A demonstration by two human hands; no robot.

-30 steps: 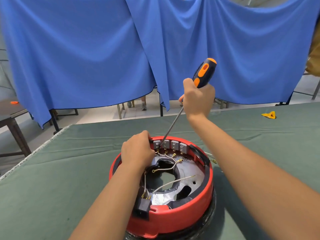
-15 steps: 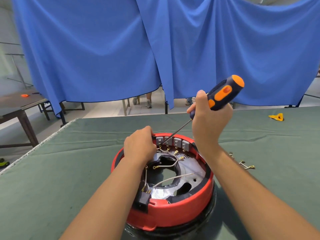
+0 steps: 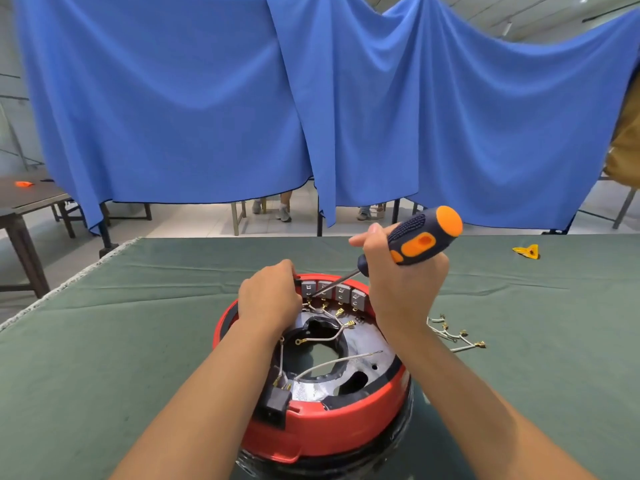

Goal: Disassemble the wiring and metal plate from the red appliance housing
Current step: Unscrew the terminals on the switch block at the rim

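Observation:
The red appliance housing [image 3: 332, 424] stands upside down on the green table, near its front edge. Inside lies a silver metal plate [image 3: 374, 355] with white wires [image 3: 332, 362] running across it and several grey terminal blocks [image 3: 341, 294] along the far rim. My left hand [image 3: 268, 296] grips the housing's far left rim. My right hand [image 3: 401, 282] holds an orange-and-navy screwdriver [image 3: 420, 240]; its shaft slants down to the left and its tip touches the leftmost terminal block.
Loose white wires with brass connectors [image 3: 453, 336] lie on the green tablecloth [image 3: 104, 341] to the right of the housing. A small yellow piece [image 3: 526, 251] sits far right. Blue cloths [image 3: 311, 98] hang behind the table. A dark side table [image 3: 27, 199] stands at left.
My right hand has come down and tipped the screwdriver handle over to the right, so the shaft lies flatter. My left hand stays on the rim.

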